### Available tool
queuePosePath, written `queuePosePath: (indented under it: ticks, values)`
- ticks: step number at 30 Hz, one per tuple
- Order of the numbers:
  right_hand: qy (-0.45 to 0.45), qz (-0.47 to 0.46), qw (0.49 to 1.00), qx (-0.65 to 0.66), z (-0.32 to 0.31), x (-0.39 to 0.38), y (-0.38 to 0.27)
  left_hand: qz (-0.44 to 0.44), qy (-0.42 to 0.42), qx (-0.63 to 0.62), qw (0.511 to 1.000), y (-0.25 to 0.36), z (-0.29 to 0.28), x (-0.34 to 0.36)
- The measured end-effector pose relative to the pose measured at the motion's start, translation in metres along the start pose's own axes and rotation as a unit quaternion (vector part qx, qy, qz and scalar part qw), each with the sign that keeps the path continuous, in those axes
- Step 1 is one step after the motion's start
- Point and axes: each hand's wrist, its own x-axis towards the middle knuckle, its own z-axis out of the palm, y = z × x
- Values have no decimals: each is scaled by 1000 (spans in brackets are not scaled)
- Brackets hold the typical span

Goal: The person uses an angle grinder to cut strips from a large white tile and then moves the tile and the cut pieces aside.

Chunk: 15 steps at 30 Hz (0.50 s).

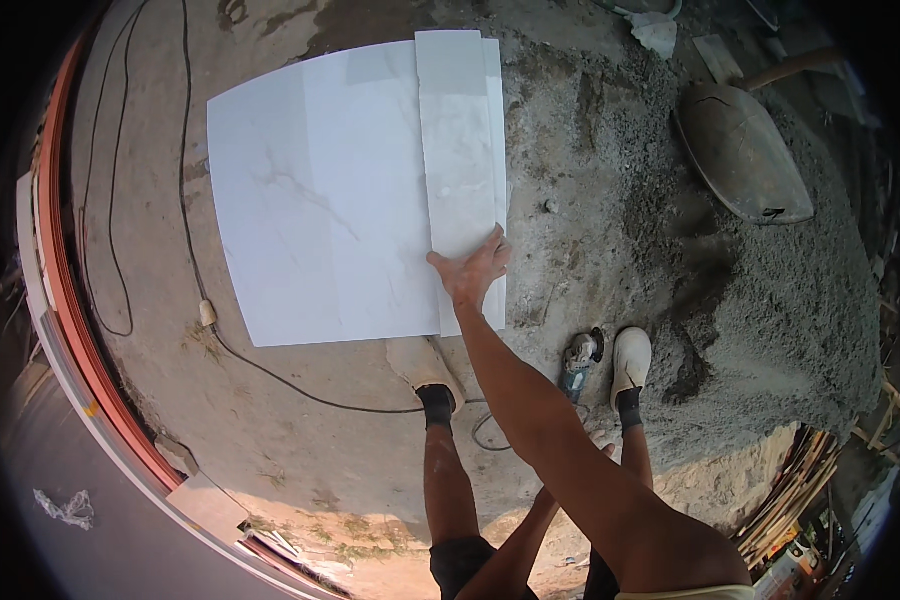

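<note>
Right hand (475, 270), fingers spread flat, presses narrow tile strip (460, 150); strip's long axis runs away from person, overlapping large tile (320, 190). Left hand state indeterminate.

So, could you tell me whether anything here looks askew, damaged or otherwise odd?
The narrow tile strip under the right hand lies on top of the large white tile and overhangs its top edge. An angle grinder lies on the gritty floor between the feet. No damage shows.
</note>
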Motion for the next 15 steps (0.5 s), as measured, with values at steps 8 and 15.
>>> queuePosePath:
  ticks: [8,15]
  values:
    - [32,-17,990,-136,-2,0,5,-20,3,-93,995,56,-38,-13]
    - [50,-100,986,-122,-23,14,36,23,9,48,999,39,-24,-2]
